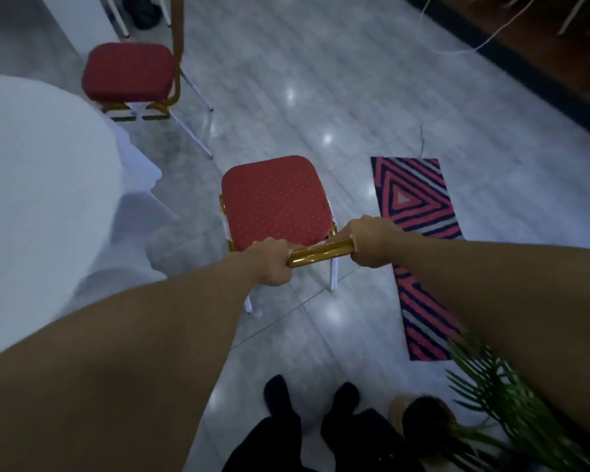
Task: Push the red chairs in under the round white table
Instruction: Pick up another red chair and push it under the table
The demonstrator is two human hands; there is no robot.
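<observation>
Grip: gold top rail [321, 254] of near red chair [276, 202] is clasped by left hand [270, 262] and right hand [372, 240].
Heading: round white table [45, 185] lies left of chair, apart.
Far red chair [128, 71]: beside table's far edge, not tucked.

Glossy gold metal chair rail [321, 253]

My arms are bare from the hands up to the picture's edge, no sleeve showing. My left hand [271, 264] and right hand [372, 241] wear no rings, watch or gloves. Below, I wear dark trousers [365, 444] and dark shoes [276, 391].
</observation>
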